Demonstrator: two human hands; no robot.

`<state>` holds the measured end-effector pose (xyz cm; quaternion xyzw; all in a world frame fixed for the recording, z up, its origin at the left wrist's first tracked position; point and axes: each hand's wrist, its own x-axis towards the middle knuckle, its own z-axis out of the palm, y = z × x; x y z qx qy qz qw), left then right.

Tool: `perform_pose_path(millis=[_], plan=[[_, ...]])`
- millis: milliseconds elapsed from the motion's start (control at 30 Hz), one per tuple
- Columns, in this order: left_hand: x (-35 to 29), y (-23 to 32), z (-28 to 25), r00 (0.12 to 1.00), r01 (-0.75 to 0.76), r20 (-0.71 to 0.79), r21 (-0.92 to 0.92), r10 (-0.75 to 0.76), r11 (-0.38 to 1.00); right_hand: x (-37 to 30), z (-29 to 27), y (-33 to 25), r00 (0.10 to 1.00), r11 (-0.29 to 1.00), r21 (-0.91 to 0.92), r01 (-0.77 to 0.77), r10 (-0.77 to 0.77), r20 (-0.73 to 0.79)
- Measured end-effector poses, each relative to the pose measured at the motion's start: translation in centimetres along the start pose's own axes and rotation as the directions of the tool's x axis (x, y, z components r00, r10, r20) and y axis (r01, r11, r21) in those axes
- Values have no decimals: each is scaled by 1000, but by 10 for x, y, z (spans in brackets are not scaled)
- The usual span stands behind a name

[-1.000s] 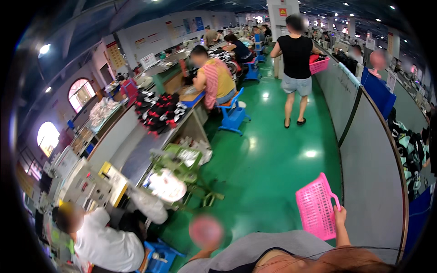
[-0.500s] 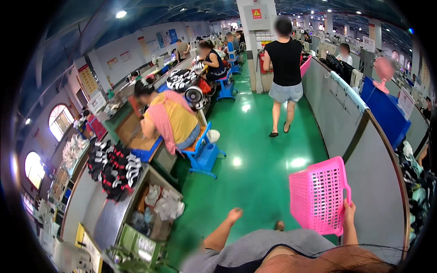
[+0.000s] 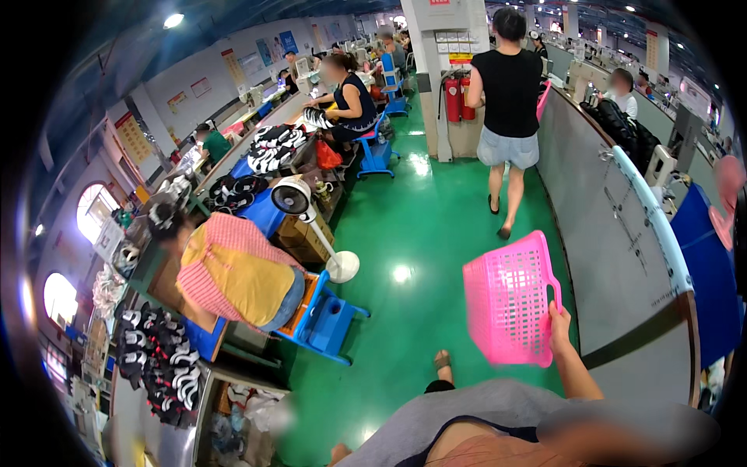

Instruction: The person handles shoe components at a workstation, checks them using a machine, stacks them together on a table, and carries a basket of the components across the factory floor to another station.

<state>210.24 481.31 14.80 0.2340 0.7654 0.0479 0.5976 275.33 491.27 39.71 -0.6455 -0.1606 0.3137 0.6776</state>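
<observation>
A pink plastic basket (image 3: 507, 303) with perforated walls hangs at my right side, above the floor. My right hand (image 3: 559, 327) is closed around the handle on its right end. The basket is tilted, and its inside is hidden from me. Only a small part of my left hand (image 3: 340, 454) shows at the lower edge, beside my grey top. Its fingers cannot be made out, and nothing held shows there. One sandalled foot (image 3: 443, 360) is stretched forward on the floor.
Green floor (image 3: 397, 241) forms an aisle. Ahead walks a person in black (image 3: 510, 101). On the left are a seated person (image 3: 241, 272), a blue chair (image 3: 327, 319), a standing fan (image 3: 311, 222) and piled shoe parts (image 3: 159, 362). A grey partition (image 3: 615, 226) runs along the right; fire extinguishers (image 3: 459, 97) stand by a pillar.
I have moved forward along the aisle; the seated person and fan appear nearer. The basket, still in my right hand, has shifted up and left in view. My left hand has dropped to the lower edge.
</observation>
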Motion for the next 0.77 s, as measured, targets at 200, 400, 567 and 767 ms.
perform_pose_path(millis=[200, 400, 567, 767], plan=[[133, 212, 31, 994, 16, -91, -439, -62, 898, 178, 150, -20, 997, 996, 86, -8, 15, -76], [234, 668, 155, 802, -595, 74, 15, 593, 803, 343, 287, -51, 997, 984, 172, -47, 58, -60], [230, 929, 194, 551, -833, 270, 112, 790, 542, 529, 423, -36, 1000, 992, 128, -24, 24, 0], [355, 942, 159, 894, -447, 110, 254, 434, 857, 731, 629, -77, 988, 985, 126, -117, 101, 121]])
